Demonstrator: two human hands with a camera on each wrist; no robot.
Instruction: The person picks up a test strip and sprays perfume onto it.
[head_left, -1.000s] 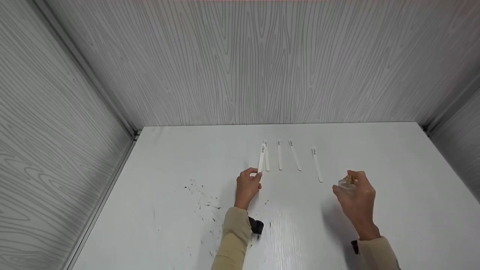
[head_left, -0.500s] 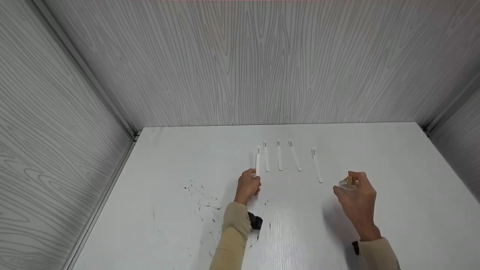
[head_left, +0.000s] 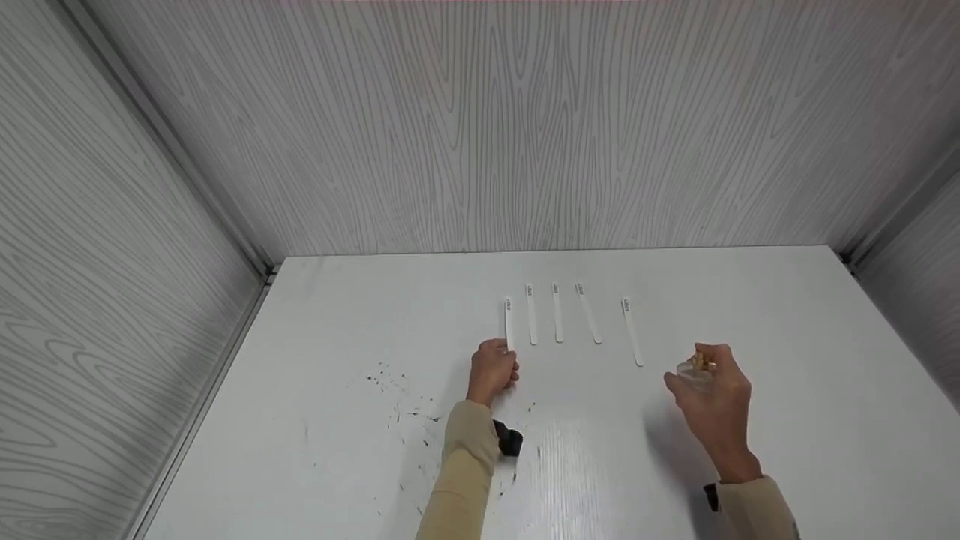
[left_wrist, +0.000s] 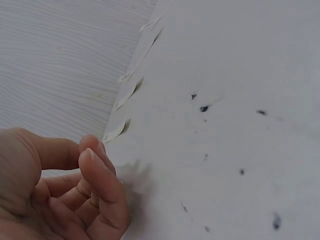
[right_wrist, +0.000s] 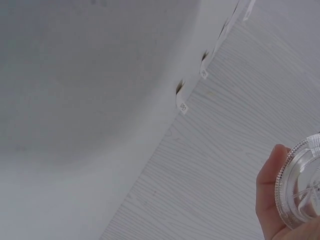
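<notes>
In the head view my left hand (head_left: 493,371) pinches the lower end of a white paper test strip (head_left: 508,319) with small dark print at its top. The left wrist view shows thumb and fingertips of this hand (left_wrist: 95,185) together; the strip is mostly hidden there. Over the table's right half, my right hand (head_left: 716,401) holds a clear glass bottle (head_left: 694,375) with a gold top (head_left: 700,361), likely a perfume bottle. Its ribbed round glass (right_wrist: 295,190) shows in the right wrist view. Several similar strips lie between the hands, including a slanted one (head_left: 632,334).
A white table (head_left: 330,322) carries dark specks and smears (head_left: 386,379) left of the left forearm. Wood-grain panels stand behind it (head_left: 480,135) and along both sides. A black wrist device (head_left: 508,439) hangs by the left cuff.
My left hand has drawn the pinched strip to the left, away from the nearest lying strip that it overlapped before. The right hand with the bottle has stayed nearly still.
</notes>
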